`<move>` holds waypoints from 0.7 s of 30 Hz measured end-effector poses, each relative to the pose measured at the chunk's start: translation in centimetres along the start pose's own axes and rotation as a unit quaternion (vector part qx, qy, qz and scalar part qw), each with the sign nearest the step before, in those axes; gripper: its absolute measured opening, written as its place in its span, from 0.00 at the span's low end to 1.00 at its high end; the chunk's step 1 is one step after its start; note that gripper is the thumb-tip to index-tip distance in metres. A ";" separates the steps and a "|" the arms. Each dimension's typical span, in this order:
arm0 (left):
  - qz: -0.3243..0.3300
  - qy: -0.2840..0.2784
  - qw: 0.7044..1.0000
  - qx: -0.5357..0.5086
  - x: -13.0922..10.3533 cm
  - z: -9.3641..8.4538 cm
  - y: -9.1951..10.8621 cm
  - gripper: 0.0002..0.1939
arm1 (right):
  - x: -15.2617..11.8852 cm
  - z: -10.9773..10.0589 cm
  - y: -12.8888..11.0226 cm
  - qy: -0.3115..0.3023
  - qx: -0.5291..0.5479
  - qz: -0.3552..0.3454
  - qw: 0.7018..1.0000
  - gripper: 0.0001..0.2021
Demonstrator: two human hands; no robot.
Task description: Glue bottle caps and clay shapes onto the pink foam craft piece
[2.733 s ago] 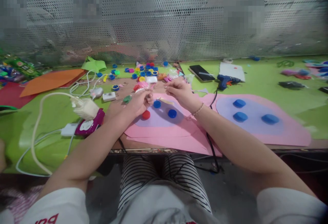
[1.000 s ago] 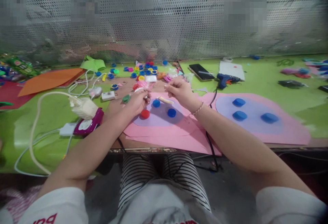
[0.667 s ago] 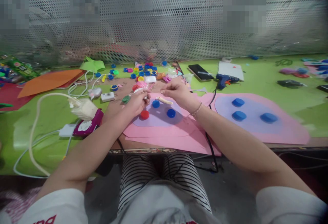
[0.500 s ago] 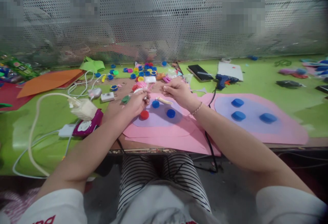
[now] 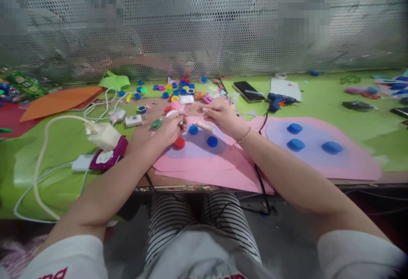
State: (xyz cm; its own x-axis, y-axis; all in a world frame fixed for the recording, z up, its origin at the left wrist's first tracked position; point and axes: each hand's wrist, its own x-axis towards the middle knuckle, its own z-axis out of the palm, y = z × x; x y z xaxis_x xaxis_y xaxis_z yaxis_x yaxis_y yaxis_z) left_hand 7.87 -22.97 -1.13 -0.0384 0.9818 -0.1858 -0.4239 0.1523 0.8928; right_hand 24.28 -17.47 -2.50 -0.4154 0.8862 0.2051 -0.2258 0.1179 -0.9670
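My left hand (image 5: 174,129) is closed in a pinch above the left edge of a purple paper shape (image 5: 197,151) on pink paper (image 5: 194,165); what its fingers hold is too small to name. To the right, my right hand (image 5: 219,117) also pinches, and its fingertips hide anything between them. Below and between the hands, a cream-coloured strip (image 5: 204,126) lies near the top of the purple shape. Two blue caps (image 5: 193,130) (image 5: 212,141) and a red cap (image 5: 179,143) sit on that shape.
A second pink and purple piece (image 5: 360,160) with three blue caps (image 5: 296,144) lies right. Behind are a phone (image 5: 248,91), a blue glue gun (image 5: 280,99) and many loose caps (image 5: 183,87). A power strip (image 5: 110,155) with cables is left; a black cord (image 5: 261,177) crosses the table edge.
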 end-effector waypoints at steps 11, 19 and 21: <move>0.004 0.004 1.000 0.014 0.5 -0.8 -0.5 0.09 | 0.0 -0.1 0.1 -0.029 -0.062 -0.022 0.997 0.09; 0.005 -0.005 1.000 0.014 0.8 -1.0 -0.5 0.09 | -0.1 0.0 0.0 -0.077 -0.053 -0.007 0.996 0.13; 0.008 -0.008 1.000 0.015 0.8 -1.1 -0.6 0.08 | -0.2 0.0 -0.1 -0.076 -0.097 -0.036 0.992 0.12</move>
State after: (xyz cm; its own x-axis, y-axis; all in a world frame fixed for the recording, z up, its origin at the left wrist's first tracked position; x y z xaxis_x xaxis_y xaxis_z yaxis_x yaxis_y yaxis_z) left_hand 7.12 -22.36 -2.24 -0.0307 0.9859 -0.1644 -0.3968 0.1390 0.9073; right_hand 24.42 -17.68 -2.50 -0.5363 0.7958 0.2812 -0.0919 0.2762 -0.9567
